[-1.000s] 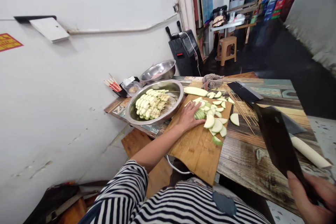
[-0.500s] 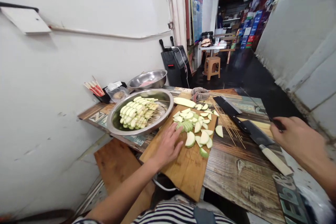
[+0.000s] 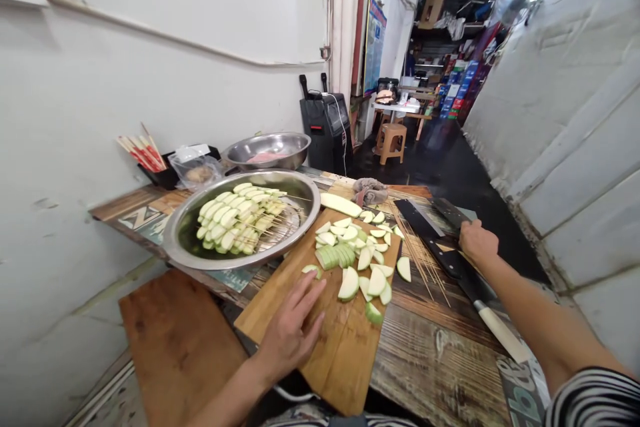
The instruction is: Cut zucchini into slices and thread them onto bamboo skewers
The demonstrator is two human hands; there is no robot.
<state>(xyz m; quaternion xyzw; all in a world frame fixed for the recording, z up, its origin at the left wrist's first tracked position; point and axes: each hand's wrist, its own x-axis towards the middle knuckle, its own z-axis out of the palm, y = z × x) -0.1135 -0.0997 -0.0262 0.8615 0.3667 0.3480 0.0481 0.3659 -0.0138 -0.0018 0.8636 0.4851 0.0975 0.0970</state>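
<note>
Head view shows the left hand (image 3: pixel 293 328) spread empty over the cutting board (image 3: pixel 345 360), right hand (image 3: pixel 479 241) gripping a cleaver (image 3: pixel 450 213).

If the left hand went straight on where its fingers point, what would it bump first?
Probably the small green-edged slice just past the left hand, then the fanned slices behind it, though the gap is hard to judge.

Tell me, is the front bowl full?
Only partly: the front bowl holds slices piled on sticks, but bare metal shows beside them.
</note>
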